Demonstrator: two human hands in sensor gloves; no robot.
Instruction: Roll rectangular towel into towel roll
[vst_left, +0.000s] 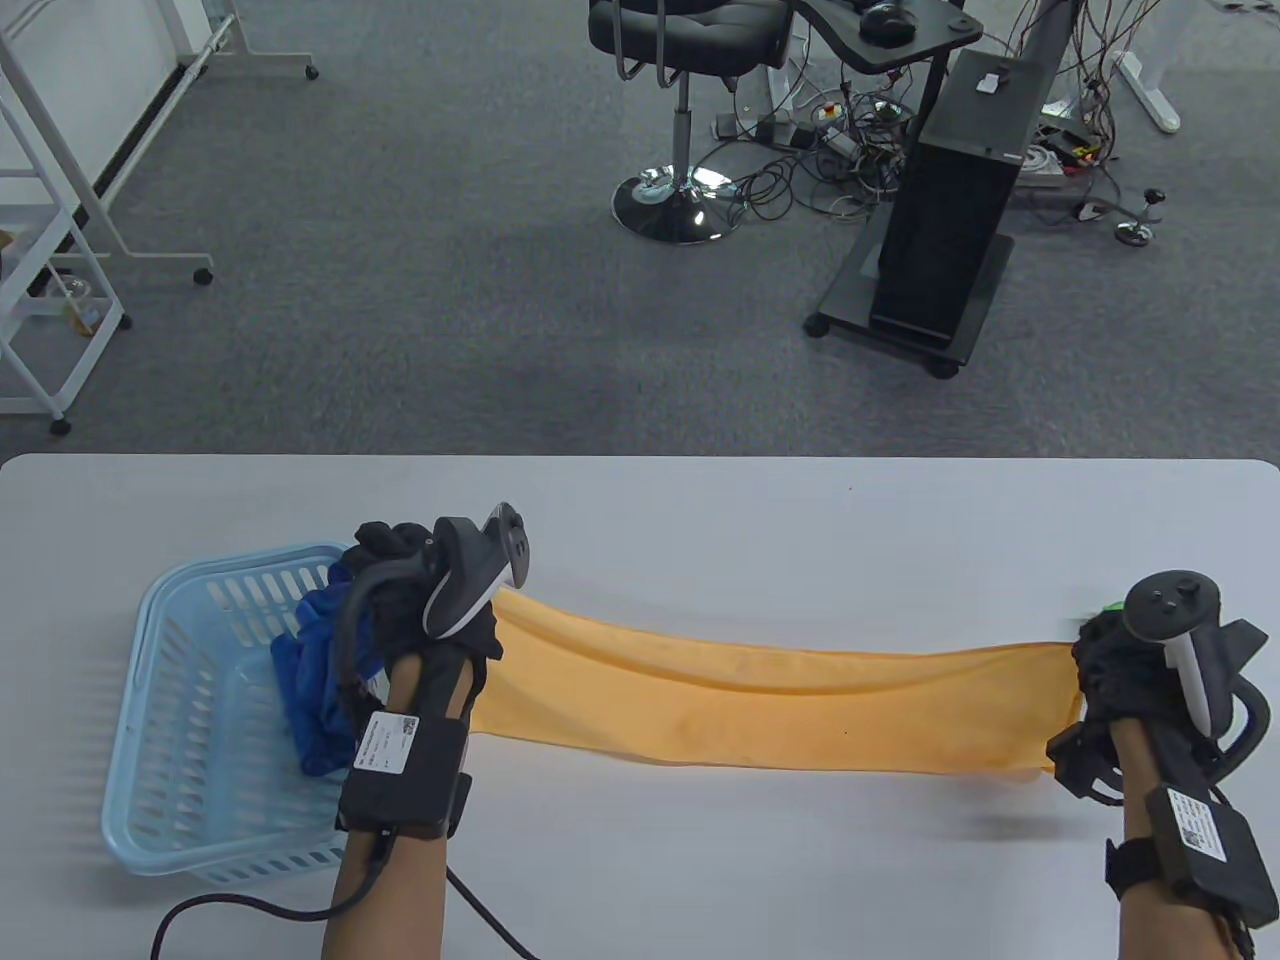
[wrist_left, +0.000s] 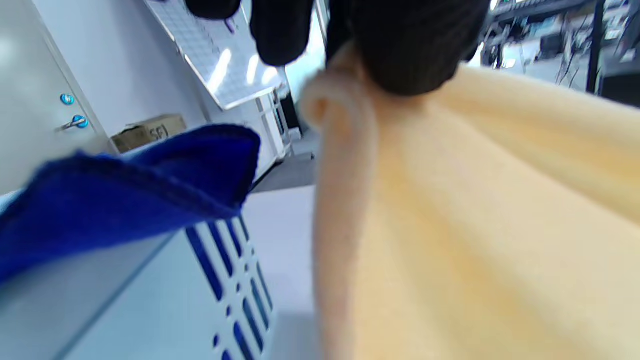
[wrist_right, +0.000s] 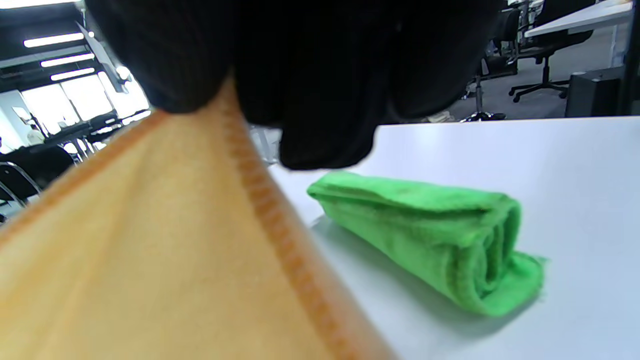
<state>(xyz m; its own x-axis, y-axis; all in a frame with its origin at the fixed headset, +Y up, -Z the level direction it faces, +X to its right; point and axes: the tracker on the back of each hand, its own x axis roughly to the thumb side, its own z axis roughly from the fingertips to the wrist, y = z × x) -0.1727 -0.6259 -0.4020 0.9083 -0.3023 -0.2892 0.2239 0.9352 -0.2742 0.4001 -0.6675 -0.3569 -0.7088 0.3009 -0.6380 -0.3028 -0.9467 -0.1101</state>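
Blue cloth (vst_left: 310, 690) in basket (vst_left: 180, 800)

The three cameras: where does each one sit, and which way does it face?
Table view: high, looking down at the white table; both hands stretch the orange cloth towel.
Left wrist view: behind the left hand, facing towel and light blue plastic basket.
Right wrist view: behind the right hand, facing a rolled green towel.
All share the orange towel.

Looks like an office-type lab: grey carpet floor (vst_left: 420, 260), black padded swivel chair on chrome base (vst_left: 680, 110), black wheeled equipment stand (vst_left: 935, 250) trailing tangled cables (vst_left: 850, 170), white metal rack on castors (vst_left: 60, 240), white worktable (vst_left: 750, 520).
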